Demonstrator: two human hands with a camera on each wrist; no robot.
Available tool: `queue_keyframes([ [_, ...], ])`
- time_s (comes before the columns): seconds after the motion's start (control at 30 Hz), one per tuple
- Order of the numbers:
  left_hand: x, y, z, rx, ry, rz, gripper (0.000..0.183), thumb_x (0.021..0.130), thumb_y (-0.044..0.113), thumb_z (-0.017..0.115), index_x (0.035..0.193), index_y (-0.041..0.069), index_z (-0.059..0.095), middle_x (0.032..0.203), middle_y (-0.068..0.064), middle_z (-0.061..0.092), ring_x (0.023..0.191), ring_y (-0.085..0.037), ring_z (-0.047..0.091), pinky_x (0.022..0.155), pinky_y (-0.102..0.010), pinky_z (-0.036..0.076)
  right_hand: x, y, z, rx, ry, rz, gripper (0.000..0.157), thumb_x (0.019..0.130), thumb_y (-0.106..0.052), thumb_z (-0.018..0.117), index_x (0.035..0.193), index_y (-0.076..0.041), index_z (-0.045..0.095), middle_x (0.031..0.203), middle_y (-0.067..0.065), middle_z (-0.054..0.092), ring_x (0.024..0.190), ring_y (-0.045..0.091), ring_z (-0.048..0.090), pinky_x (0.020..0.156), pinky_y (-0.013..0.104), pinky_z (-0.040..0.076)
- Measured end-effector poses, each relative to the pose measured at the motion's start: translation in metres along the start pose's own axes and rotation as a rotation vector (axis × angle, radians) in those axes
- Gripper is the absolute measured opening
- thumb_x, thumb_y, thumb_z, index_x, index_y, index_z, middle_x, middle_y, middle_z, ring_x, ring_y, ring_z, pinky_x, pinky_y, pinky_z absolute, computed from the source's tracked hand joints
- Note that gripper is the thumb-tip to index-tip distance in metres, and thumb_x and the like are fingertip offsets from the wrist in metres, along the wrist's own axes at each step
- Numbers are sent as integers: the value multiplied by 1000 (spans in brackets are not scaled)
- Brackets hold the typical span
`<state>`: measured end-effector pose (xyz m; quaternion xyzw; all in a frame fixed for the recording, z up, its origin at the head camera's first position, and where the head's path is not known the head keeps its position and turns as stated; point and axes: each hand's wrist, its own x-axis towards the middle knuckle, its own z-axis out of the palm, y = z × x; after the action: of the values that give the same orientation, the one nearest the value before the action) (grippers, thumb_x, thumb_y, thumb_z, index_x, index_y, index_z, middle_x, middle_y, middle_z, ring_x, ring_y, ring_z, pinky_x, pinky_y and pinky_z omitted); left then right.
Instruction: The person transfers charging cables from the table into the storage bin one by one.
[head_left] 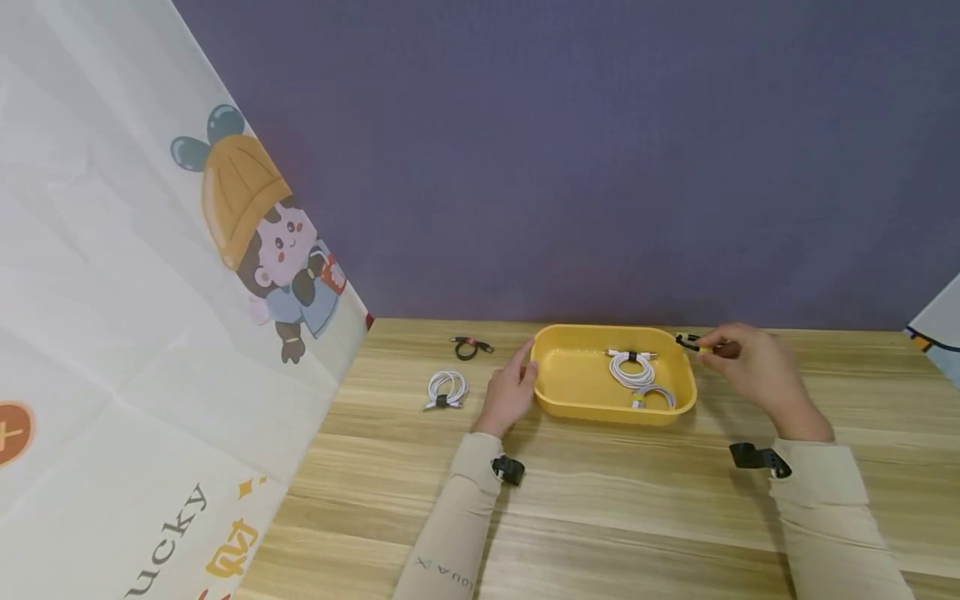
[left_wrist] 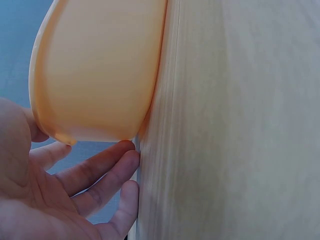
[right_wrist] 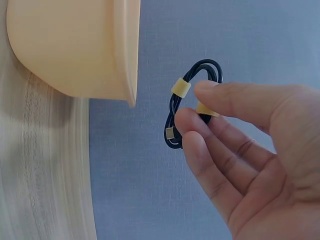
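Between the thumb and fingers of my right hand (head_left: 757,371) is a coiled black cable (right_wrist: 200,70) with yellow ties and a metal plug, held just off the right end of a yellow bin (head_left: 600,410). My left hand (head_left: 510,396) rests against the bin's left end; in the left wrist view its spread fingers (left_wrist: 85,175) touch the outer wall and the edge by the rim. Inside the bin, toward the right, lie a coiled white cable (head_left: 632,381) with a black tie and a smaller greyish coiled cable (head_left: 660,390).
Left of the bin, a small black coiled cable (head_left: 467,353) with a reddish tie lies behind a white coiled cable (head_left: 447,390) on the wooden table (head_left: 600,500). A dark blue-grey panel (head_left: 600,167) stands along the back edge, and a printed white sheet (head_left: 112,292) borders the left.
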<state>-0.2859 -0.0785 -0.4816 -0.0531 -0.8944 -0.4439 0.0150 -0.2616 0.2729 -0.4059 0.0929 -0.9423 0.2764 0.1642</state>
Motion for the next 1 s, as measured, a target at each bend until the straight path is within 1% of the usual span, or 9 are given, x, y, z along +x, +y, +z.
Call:
queue_keyframes([
  [0.13, 0, 1, -1, -4, 3, 2, 49, 110, 34, 43, 158, 37, 37, 115, -9, 76, 92, -22, 69, 90, -46, 55, 1, -4, 3, 1, -16, 11, 15, 87, -6, 80, 101, -6, 77, 97, 20, 73, 80, 34, 69, 57, 31, 48],
  [0.2, 0, 1, -1, -3, 3, 0, 49, 110, 34, 43, 158, 37, 37, 115, -9, 76, 92, -22, 69, 90, -46, 55, 1, -6, 5, -1, -12, 2, 15, 86, -5, 80, 101, -6, 77, 96, 19, 73, 80, 33, 69, 58, 31, 48],
  [0.3, 0, 2, -1, -1, -1, -5, 49, 110, 35, 42, 158, 38, 36, 116, -9, 76, 95, -24, 69, 93, -48, 55, 2, -9, 7, -3, -8, -27, 14, 85, -4, 81, 98, -6, 77, 93, 16, 73, 78, 31, 69, 58, 29, 47],
  [0.43, 0, 1, -1, -5, -6, -8, 49, 110, 35, 43, 158, 38, 37, 120, -10, 75, 104, -27, 70, 97, -50, 54, 2, -10, 12, 1, -19, -58, 14, 84, -6, 82, 97, -8, 78, 91, 12, 74, 76, 26, 68, 59, 26, 46],
  [0.5, 1, 1, -1, -7, -9, -8, 49, 110, 34, 43, 159, 37, 37, 121, -10, 75, 105, -28, 70, 97, -50, 54, 2, -10, 14, 4, -26, -67, 14, 85, -7, 82, 98, -9, 78, 91, 11, 74, 76, 24, 67, 59, 26, 46],
  [0.83, 1, 1, -3, -5, -9, 2, 49, 110, 33, 43, 158, 36, 38, 114, -8, 76, 94, -22, 68, 92, -46, 54, 2, -20, 20, 7, -50, -95, 13, 84, -6, 82, 96, -10, 78, 90, 10, 75, 75, 22, 68, 60, 25, 48],
  [0.9, 1, 1, -4, -10, -10, 2, 49, 110, 33, 44, 158, 35, 38, 113, -8, 76, 93, -23, 68, 91, -47, 54, 2, -23, 21, 10, -53, -106, 13, 84, -6, 82, 96, -9, 77, 89, 10, 75, 74, 21, 68, 60, 25, 48],
  [1.0, 0, 1, -4, -13, -11, -4, 49, 110, 33, 43, 158, 36, 38, 115, -8, 76, 96, -23, 68, 93, -48, 54, 2, -26, 22, 19, -68, -105, 13, 84, -5, 82, 96, -9, 77, 89, 10, 75, 74, 20, 67, 60, 26, 49],
])
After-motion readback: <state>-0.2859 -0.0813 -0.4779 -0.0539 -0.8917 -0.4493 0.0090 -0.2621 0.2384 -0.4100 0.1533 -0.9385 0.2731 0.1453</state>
